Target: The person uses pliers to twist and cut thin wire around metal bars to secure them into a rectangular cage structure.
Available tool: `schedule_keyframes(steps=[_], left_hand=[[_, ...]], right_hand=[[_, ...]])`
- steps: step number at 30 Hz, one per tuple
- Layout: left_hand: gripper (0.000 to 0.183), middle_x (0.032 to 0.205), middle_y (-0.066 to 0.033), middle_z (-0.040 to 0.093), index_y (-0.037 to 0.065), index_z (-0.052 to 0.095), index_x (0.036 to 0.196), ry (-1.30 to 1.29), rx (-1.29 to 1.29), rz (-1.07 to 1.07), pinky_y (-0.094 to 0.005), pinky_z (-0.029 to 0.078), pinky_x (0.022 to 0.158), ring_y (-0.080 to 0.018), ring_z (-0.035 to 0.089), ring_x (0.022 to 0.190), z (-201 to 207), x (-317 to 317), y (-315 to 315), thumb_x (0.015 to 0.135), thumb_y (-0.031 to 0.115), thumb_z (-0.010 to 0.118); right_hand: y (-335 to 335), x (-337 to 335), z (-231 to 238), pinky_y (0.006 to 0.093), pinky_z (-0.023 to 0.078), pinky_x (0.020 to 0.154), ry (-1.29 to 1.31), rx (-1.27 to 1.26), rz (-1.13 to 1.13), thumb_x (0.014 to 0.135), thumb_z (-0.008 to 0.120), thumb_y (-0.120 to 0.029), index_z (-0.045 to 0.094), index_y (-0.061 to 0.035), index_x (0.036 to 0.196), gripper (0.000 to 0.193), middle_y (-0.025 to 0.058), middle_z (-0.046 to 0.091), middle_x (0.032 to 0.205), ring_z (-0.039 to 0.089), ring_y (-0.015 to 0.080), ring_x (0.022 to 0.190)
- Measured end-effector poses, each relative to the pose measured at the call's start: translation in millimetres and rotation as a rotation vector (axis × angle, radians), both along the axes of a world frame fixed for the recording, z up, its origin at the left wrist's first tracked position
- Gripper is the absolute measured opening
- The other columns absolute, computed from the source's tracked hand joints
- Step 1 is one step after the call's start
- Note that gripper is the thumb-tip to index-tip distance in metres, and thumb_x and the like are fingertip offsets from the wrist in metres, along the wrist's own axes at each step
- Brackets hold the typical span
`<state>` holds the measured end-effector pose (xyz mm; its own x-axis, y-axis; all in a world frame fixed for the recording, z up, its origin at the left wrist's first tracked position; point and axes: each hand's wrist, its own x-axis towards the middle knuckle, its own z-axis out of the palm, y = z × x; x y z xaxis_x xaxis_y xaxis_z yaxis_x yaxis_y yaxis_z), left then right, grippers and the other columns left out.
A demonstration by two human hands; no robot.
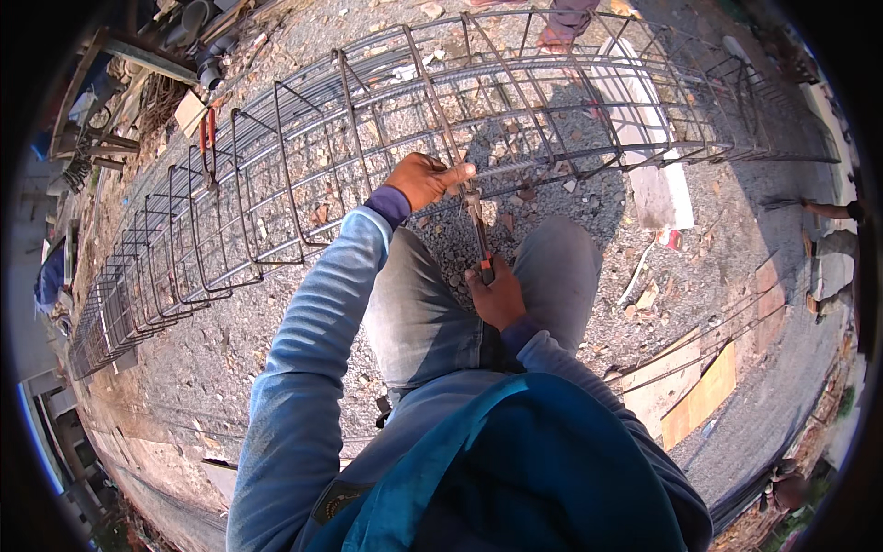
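Observation:
A long rebar cage (290,184) of lengthwise bars and bent stirrups curves across the view in front of my knees. My left hand (425,182) is closed on its near bar, beside a stirrup, with the thumb pointing right. My right hand (498,293), between my knees, grips the red-and-black handle of a pair of pincers (479,230). The pincers point up and away from me, their jaws at the near bar just below my left fingers. Whether the jaws hold a wire cannot be made out. Another red-handled pair of pincers (208,147) hangs on the cage at the left.
Gravel and rubble cover the ground. A white slab (664,198) lies under the cage at the right. Boards (701,396) and thin rods lie at the lower right. Part of a person (563,28) shows beyond the cage; another person's arm (828,211) shows at the right edge.

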<state>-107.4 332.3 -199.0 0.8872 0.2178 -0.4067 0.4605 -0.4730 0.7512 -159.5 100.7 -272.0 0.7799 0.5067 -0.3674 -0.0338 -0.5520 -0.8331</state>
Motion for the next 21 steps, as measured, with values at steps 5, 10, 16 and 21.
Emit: schedule_keyframes(steps=[5, 10, 16, 21], left_hand=[[0.068, 0.048, -0.0061, 0.053, 0.002, 0.070, 0.067, -0.019, 0.016, -0.007, -0.0330, 0.047, 0.059, -0.0151, 0.057, 0.053, -4.0, 1.9, -3.6, 0.076, 0.068, 0.059], [0.062, 0.045, -0.0005, 0.044, 0.003, 0.067, 0.064, -0.120, 0.062, 0.011, -0.0342, 0.038, 0.050, -0.0118, 0.043, 0.047, -8.1, -0.2, -6.1, 0.081, 0.062, 0.060], [0.060, 0.052, -0.0029, 0.051, 0.002, 0.069, 0.069, -0.099, 0.044, 0.050, -0.0326, 0.039, 0.054, -0.0125, 0.047, 0.052, -4.0, -6.4, -12.1, 0.079, 0.061, 0.063], [0.063, 0.059, -0.0071, 0.058, 0.001, 0.071, 0.077, -0.024, 0.044, 0.061, -0.0339, 0.044, 0.061, -0.0162, 0.053, 0.060, -1.4, 0.4, -6.6, 0.076, 0.064, 0.064]], right_hand=[[22.2, 0.3, -57.8, 0.0446, 0.047, 0.064, -0.167, 0.150, -0.168, 0.082, 0.065, -0.018, 0.053, -0.0026, 0.096, 0.024, 0.0165, 0.061, 0.079, 0.061, 0.0362, 0.072], [10.9, 8.2, -56.2, 0.0392, 0.046, 0.057, -0.260, 0.209, -0.157, 0.084, 0.064, -0.011, 0.053, -0.0051, 0.089, 0.013, 0.0089, 0.058, 0.072, 0.059, 0.0242, 0.061], [-31.3, 16.1, 32.1, 0.0296, 0.043, 0.049, 1.748, 1.102, 0.196, 0.090, 0.059, -0.022, 0.054, -0.0077, 0.099, 0.017, -0.0002, 0.050, 0.065, 0.051, 0.0122, 0.055], [-30.4, 30.3, 72.2, 0.0320, 0.052, 0.058, 1.225, 0.630, 0.035, 0.094, 0.054, -0.032, 0.052, -0.0071, 0.105, 0.028, 0.0057, 0.062, 0.082, 0.062, 0.0177, 0.066]])
